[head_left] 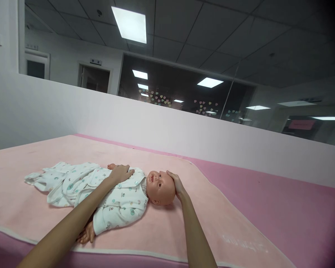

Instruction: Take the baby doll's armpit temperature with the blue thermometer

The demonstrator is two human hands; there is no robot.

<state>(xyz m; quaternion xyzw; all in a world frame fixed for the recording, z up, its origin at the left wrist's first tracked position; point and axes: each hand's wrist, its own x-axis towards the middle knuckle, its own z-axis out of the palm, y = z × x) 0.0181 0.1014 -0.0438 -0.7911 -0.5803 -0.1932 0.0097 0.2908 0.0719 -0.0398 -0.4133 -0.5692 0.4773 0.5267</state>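
Observation:
A baby doll (161,190) lies on its back, its bald head to the right and its legs to the left. It wears a white patterned outfit (120,203) with small green prints. My left hand (121,174) rests flat on the doll's chest, fingers stretched out over the cloth. Against the top of the doll's head lies my right hand (179,184), its fingers curved loosely along the crown; part of the palm is hidden behind the head. One doll hand (88,233) shows below my left forearm, and the other sticks out beyond my left hand.
Under the doll a peach mat (212,219) with a pale edging covers part of a pink padded surface (281,193). A low white wall (128,121) runs along the far side, topped by a glass window (184,83) with heart stickers behind it.

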